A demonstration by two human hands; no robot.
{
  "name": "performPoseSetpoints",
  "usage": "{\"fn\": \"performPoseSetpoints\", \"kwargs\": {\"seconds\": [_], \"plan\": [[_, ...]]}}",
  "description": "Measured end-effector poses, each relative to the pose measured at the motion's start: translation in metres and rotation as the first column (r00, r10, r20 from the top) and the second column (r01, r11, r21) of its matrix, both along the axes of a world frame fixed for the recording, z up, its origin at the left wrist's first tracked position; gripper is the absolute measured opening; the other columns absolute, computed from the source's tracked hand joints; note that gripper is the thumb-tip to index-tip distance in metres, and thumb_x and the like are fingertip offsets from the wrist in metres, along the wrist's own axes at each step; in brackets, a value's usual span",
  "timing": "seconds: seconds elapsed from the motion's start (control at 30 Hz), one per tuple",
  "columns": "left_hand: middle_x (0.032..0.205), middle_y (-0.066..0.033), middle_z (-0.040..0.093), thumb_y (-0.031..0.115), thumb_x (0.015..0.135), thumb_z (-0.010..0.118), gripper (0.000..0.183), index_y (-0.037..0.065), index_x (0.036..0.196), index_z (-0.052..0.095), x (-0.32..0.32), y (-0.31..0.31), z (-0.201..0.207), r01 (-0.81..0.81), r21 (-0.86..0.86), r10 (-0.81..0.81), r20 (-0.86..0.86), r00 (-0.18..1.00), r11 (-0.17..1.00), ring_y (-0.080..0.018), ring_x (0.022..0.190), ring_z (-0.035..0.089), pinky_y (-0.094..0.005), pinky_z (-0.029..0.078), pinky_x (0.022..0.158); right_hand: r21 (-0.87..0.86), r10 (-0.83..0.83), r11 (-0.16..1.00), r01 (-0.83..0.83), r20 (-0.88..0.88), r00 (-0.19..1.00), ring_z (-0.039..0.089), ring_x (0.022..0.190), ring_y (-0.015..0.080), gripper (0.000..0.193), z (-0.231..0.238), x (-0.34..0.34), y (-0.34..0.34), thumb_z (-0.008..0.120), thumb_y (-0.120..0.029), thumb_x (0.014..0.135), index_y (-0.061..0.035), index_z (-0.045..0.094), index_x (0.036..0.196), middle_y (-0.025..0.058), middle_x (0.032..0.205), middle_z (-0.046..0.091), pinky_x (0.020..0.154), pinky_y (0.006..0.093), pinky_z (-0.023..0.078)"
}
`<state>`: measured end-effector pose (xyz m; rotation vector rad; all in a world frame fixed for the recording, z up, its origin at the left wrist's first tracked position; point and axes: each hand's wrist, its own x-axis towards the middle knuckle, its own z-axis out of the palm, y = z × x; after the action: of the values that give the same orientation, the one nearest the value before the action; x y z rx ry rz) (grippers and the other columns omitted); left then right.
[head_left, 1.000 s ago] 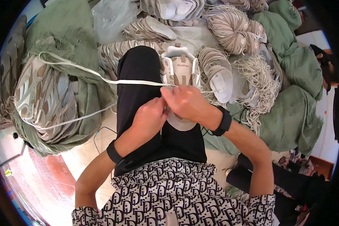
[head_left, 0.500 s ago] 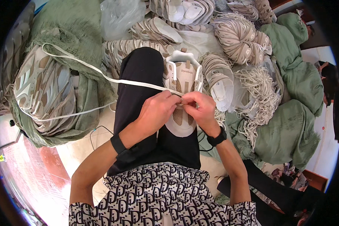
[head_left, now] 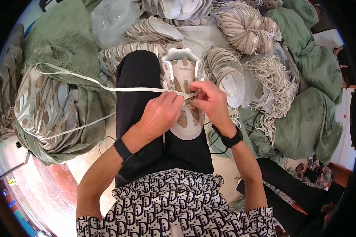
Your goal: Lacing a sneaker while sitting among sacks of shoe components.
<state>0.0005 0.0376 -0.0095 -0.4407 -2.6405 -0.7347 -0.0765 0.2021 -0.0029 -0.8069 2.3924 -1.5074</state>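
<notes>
A beige and white shoe upper (head_left: 186,129) rests on my black-trousered lap, its toe toward me. A flat white shoelace (head_left: 135,89) crosses its throat and runs in a long loop to the left. My left hand (head_left: 160,112) is closed at the left side of the throat, its fingertips on the lace; exactly what they grip is partly hidden. On the other side, my right hand (head_left: 210,102) pinches a short stretch of the lace between thumb and forefinger. The lowest eyelets are partly covered by my fingers.
A green sack (head_left: 59,39) at the left holds stacked shoe uppers (head_left: 47,106). More bundled uppers (head_left: 245,27) lie beyond my knees. To the right are a heap of loose white laces (head_left: 277,87) and green sacks (head_left: 308,122). A clear plastic bag (head_left: 114,23) sits at the back.
My hands, together at the throat before, have drawn apart a little. My right hand now holds a piece of lace up and to the right. The whole view has shifted slightly.
</notes>
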Motion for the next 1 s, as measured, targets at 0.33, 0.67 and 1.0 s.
{"fn": "performPoseSetpoints", "kwargs": {"seconds": [0.33,0.67,1.0], "plan": [[0.072,-0.0115,0.048,-0.003,0.067,0.056,0.017,0.003,0.08,0.046,-0.014,-0.009,0.007,0.181,0.186,-0.213,0.17,0.962,0.966,-0.0294,0.069,0.054,-0.0372,0.046,0.062,0.046,0.165,0.985,-0.165,0.006,0.986,0.056,0.059,0.0162,0.027,0.004,-0.018,-0.002,0.062,0.001,0.061,-0.0033,0.061,0.088,0.0072,0.067,0.057,0.056,0.0263,0.045],[0.076,-0.0128,0.051,-0.006,0.069,0.057,0.018,0.004,0.082,0.05,0.003,0.006,0.004,-0.061,0.181,0.042,0.105,0.994,0.982,-0.0324,0.067,0.056,-0.0368,0.046,0.055,-0.144,0.124,0.986,-0.079,0.337,0.933,0.05,0.058,0.005,0.031,-0.001,-0.021,-0.006,0.061,0.006,0.06,-0.0029,0.062,0.09,0.0006,0.062,0.057,0.052,0.0218,0.041],[0.075,-0.012,0.05,-0.007,0.069,0.057,0.019,0.003,0.083,0.05,0.01,0.028,-0.008,-0.255,0.148,0.253,0.034,0.967,0.955,-0.0296,0.068,0.056,-0.0367,0.048,0.056,0.121,0.124,0.991,-0.061,-0.622,0.773,0.055,0.055,0.022,0.028,0.0,-0.047,0.0,0.056,0.005,0.063,-0.0077,0.061,0.088,0.0061,0.063,0.054,0.051,0.0307,0.046]]}}
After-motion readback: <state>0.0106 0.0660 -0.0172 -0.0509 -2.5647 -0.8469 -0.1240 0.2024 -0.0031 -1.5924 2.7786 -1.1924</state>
